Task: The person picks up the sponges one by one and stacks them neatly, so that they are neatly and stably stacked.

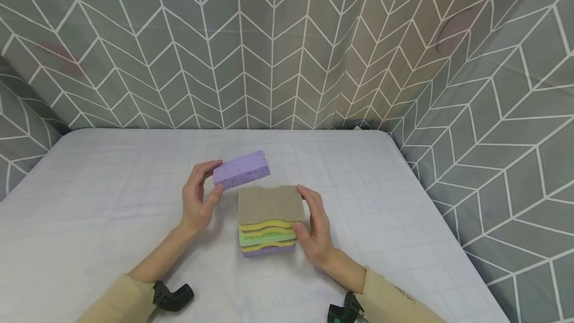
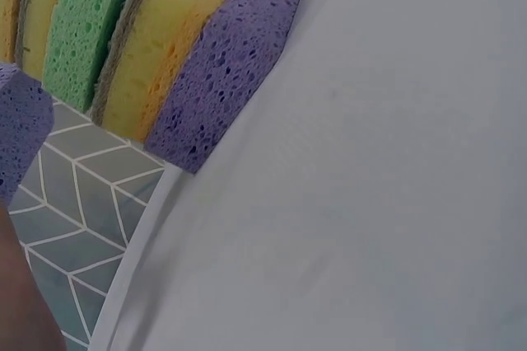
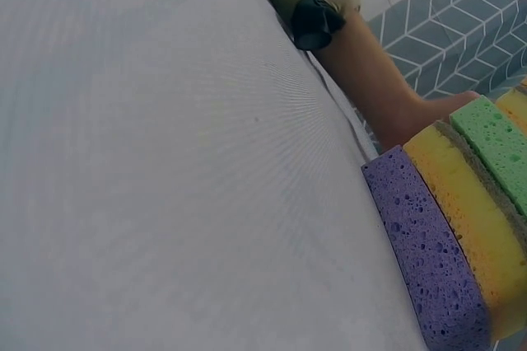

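On the table stands a stack of sponges (image 1: 267, 238), purple at the bottom, then yellow, green and more yellow layers. Its topmost piece is a yellow scouring sponge (image 1: 271, 205) with the grey-beige scrub side up. My right hand (image 1: 317, 233) grips this top sponge at its right end, thumb by the near corner and fingers by the far one. Above and behind the stack's left side, my left hand (image 1: 199, 202) holds a tilted purple sponge (image 1: 242, 169) by its left end, between thumb and fingers. The left wrist view shows the stack's bottom purple sponge (image 2: 230, 67) against the table.
A white cloth with a faint grid covers the table (image 1: 107, 203). Grey curtains (image 1: 255, 49) with white chevron lines hang behind it and along the right side. Black devices (image 1: 172, 297) are worn at both wrists, over beige sleeves (image 1: 394, 298).
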Action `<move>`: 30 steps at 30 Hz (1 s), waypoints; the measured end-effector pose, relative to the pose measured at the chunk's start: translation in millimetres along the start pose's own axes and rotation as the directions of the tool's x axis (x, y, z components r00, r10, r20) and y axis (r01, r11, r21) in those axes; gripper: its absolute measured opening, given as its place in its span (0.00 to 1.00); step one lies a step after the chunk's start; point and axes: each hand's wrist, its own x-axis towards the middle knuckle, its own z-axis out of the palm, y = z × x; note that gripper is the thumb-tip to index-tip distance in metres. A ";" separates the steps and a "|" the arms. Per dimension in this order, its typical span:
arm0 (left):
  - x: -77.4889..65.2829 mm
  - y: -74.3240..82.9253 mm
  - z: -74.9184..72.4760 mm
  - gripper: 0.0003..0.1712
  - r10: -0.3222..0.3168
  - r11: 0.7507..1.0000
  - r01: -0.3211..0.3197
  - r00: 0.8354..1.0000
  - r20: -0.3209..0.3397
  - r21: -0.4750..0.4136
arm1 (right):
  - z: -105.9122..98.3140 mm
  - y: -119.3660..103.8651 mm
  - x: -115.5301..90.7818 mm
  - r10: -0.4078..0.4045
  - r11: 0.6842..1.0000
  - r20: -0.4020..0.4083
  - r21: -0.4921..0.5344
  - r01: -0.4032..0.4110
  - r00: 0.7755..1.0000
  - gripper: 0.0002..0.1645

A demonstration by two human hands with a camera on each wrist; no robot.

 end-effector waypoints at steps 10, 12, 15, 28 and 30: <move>1.9 5.2 4.4 0.28 0.059 0.997 -0.060 0.998 -0.030 -0.054 | 0.1 -0.7 0.1 -0.001 1.000 0.004 -0.001 0.001 1.000 0.38; 2.8 6.0 5.1 0.28 0.065 0.996 -0.067 0.997 -0.034 -0.063 | -0.2 -0.9 0.1 -0.002 1.000 0.005 -0.002 0.002 1.000 0.38; 4.3 7.8 6.4 0.27 0.077 0.994 -0.080 0.996 -0.040 -0.070 | -0.4 -0.9 -0.3 -0.004 1.000 0.003 -0.004 0.004 1.000 0.38; 11.0 14.3 8.3 0.29 0.150 0.985 -0.154 0.987 -0.059 -0.072 | 0.3 1.4 0.4 -0.031 1.000 0.009 -0.002 0.031 0.999 0.38; 10.6 15.4 9.6 0.29 0.165 0.983 -0.169 0.985 -0.050 -0.075 | 0.5 1.7 0.3 -0.034 0.999 0.007 -0.004 0.034 0.999 0.38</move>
